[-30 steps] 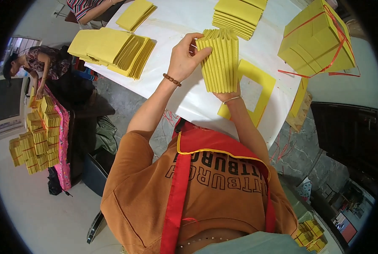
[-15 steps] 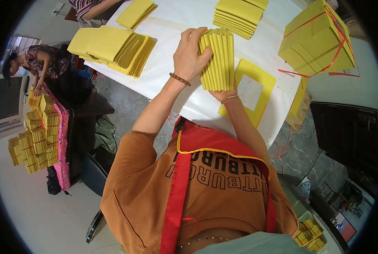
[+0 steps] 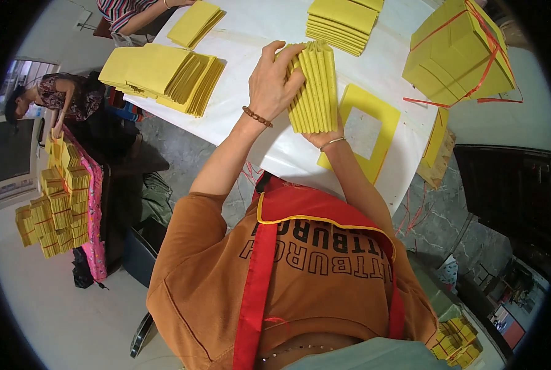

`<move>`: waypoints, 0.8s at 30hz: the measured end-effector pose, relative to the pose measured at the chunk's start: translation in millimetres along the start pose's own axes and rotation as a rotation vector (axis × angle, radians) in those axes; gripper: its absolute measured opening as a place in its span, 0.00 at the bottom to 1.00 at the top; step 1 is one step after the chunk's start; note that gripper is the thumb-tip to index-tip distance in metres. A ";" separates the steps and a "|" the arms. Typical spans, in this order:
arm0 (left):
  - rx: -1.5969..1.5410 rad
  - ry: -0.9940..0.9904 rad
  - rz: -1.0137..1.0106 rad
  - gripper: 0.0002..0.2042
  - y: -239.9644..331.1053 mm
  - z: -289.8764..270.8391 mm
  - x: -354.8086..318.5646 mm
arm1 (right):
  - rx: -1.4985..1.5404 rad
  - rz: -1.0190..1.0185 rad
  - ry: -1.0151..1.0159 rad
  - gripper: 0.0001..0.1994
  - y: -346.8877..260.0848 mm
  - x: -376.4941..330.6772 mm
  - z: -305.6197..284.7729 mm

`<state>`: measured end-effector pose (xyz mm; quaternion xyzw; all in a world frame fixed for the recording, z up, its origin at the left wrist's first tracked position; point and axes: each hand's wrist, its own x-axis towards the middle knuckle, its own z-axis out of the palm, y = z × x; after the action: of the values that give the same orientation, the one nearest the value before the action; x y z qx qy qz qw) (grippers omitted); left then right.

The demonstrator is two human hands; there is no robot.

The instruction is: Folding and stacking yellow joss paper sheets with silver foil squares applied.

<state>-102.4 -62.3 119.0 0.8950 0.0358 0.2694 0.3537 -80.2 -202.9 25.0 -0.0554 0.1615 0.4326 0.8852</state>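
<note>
A thick bundle of folded yellow paper (image 3: 315, 92) stands over the white table, its pleated edges facing up toward me. My left hand (image 3: 274, 80) grips its left side, thumb across the folds and fingers at the far end. Beneath the near end, my right hand (image 3: 326, 135) supports it; the bundle covers most of its fingers. Just right of the bundle, a flat yellow frame with a rectangular opening (image 3: 386, 123) lies on the table, partly under my right wrist.
Stacks of folded yellow paper (image 3: 149, 68) lie at the left, and another pile (image 3: 343, 24) at the back. A large yellow block tied with red string (image 3: 454, 58) stands at the right. One person (image 3: 60, 95) bends over tied bundles (image 3: 57, 206) at far left; another's arm (image 3: 143, 18) shows behind.
My view has shifted slightly. Both hands keep hold of the yellow paper bundle in nearly the same place.
</note>
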 end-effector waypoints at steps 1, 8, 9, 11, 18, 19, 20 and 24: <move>0.000 -0.001 0.003 0.18 0.8 0.2 0.4 | 0.000 0.011 -0.016 0.21 -1.5 0.9 -1.2; -0.042 -0.014 0.027 0.19 -5.9 2.7 3.3 | -0.038 0.005 0.015 0.21 -5.0 1.6 9.8; -0.075 -0.016 0.024 0.20 -8.4 4.0 4.2 | -0.043 -0.003 0.008 0.21 -6.7 2.8 7.7; -0.187 -0.044 0.030 0.20 -13.4 8.4 4.9 | -0.126 -0.056 -0.029 0.21 -17.3 7.5 -3.7; -1.065 -0.071 -0.469 0.36 -38.5 25.1 -11.2 | -0.520 -0.384 0.181 0.24 -42.2 5.6 1.1; -1.071 -0.078 -0.450 0.36 -39.0 28.3 -12.9 | -0.702 -0.530 0.243 0.23 -41.5 3.9 10.1; -1.062 -0.044 -0.454 0.39 -39.7 31.2 -13.7 | -0.811 -0.644 0.249 0.22 -40.1 3.0 18.8; -1.060 0.100 -0.460 0.40 -28.0 40.7 -1.7 | -0.999 -0.824 0.176 0.22 -40.2 -0.3 41.4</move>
<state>-79.7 -66.8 75.4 0.5511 0.1063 0.2086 0.8009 -38.9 -218.2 62.5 -0.5526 -0.0214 0.0748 0.8298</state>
